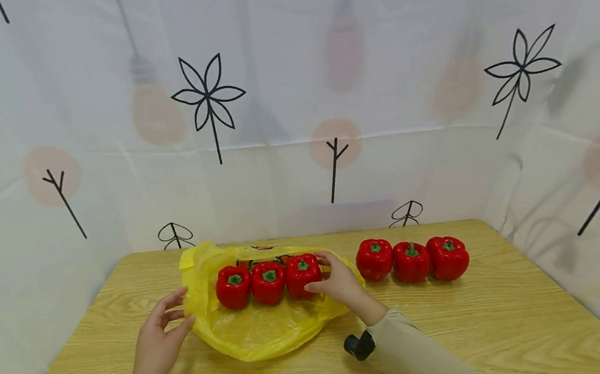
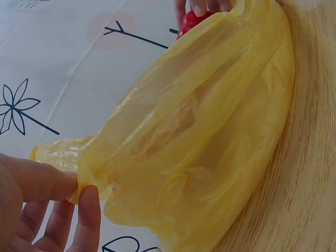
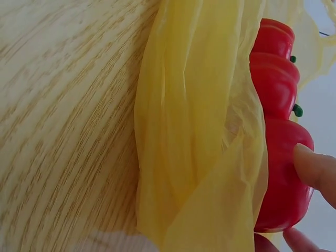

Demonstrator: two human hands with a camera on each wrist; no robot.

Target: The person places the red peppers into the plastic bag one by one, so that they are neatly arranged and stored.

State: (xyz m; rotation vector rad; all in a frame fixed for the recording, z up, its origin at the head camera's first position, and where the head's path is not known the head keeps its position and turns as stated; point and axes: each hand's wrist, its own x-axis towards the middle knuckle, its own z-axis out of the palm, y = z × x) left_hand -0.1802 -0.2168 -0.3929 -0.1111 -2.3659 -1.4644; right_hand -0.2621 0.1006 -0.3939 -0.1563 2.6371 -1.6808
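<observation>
A yellow plastic bag lies spread with its mouth wide on the table. Three red bell peppers stand in a row within it. My right hand grips the rightmost pepper, thumb on the near side and fingers round its right; the right wrist view shows the thumb pressed on this pepper. Beside it are the middle pepper and the left pepper. At the bag's left edge, my left hand pinches the plastic between thumb and finger, seen closely at the bag's side in the left wrist view.
Right of the bag, three more red bell peppers stand side by side: one near the bag, a middle one and one farthest right. The wooden table ends at a patterned white cloth behind and at both sides.
</observation>
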